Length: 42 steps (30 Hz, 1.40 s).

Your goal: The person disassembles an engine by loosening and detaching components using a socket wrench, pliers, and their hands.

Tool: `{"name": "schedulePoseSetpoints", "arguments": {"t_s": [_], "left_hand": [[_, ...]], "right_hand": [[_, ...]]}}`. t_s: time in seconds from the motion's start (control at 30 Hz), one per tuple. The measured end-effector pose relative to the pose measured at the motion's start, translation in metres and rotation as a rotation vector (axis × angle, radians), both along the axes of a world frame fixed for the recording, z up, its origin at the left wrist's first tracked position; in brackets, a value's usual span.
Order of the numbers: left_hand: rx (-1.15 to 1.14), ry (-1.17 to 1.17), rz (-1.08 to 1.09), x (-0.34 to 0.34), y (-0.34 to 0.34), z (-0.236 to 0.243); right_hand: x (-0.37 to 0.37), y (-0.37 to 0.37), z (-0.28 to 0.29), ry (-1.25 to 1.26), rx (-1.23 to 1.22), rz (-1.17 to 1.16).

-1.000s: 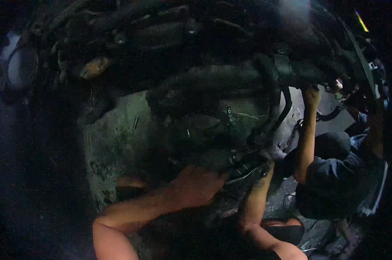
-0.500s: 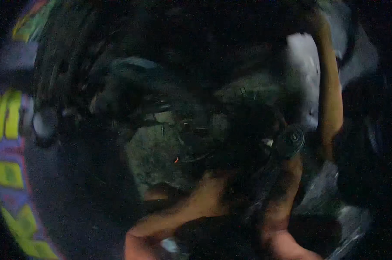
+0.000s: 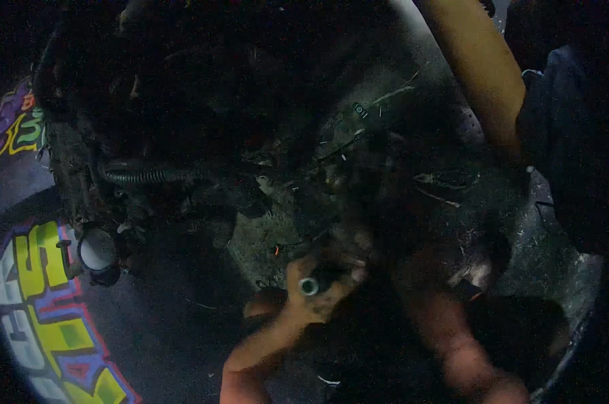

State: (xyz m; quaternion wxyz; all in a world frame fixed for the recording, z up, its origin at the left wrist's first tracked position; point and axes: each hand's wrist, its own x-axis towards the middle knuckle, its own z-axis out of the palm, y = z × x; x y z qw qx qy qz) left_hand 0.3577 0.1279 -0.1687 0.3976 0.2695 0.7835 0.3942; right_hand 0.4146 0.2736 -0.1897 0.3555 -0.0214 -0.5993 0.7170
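Observation:
The scene is very dark. Left of centre, my left hand [image 3: 331, 296] is closed around a tool with a hollow round metal end [image 3: 309, 286], like a socket; the rest of it is hidden by my fingers and shadow. My right forearm [image 3: 462, 350] comes in from the lower right. Its hand [image 3: 419, 269] is lost in shadow and blur, so I cannot make out its fingers or anything in them. Ahead of both hands lies a dark mass of machinery, with a ribbed hose [image 3: 139, 176] on its left and a dirty greyish panel [image 3: 254, 239] near my left hand.
Another person's bare limb [image 3: 483, 74] and dark clothing [image 3: 573, 135] are close at the upper right. A round pale lamp-like part [image 3: 97, 249] sticks out at the left. Beyond it, a wall with bright graffiti [image 3: 58, 323] curves along the rim. A small orange piece [image 3: 276, 250] shows near the panel.
The view has shifted, so the graffiti and lamp-like part show more fully. My left hand, hidden in shadow before, now shows with the tool. The round ridged disc near my right hand no longer shows.

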Motion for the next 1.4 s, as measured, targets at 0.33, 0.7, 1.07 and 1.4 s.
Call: {"name": "schedulePoseSetpoints", "arguments": {"t_s": [0.33,0.7,1.07,1.4], "left_hand": [[0.799,-0.435,0.124,-0.096,-0.055,0.087],[1.193,-0.889,0.048,-0.137,0.026,0.127],[1.163,-0.897,0.258,-0.134,0.028,0.118],[1.424,-1.097,0.032,-0.144,0.014,0.130]], "right_hand": [[-0.081,0.055,-0.002,-0.141,0.289,-0.003],[-0.080,0.036,-0.004,-0.042,0.148,-0.246],[-0.038,-0.096,-0.047,0.136,-0.259,-0.218],[-0.053,-0.103,-0.048,0.367,-0.844,0.003]]}}
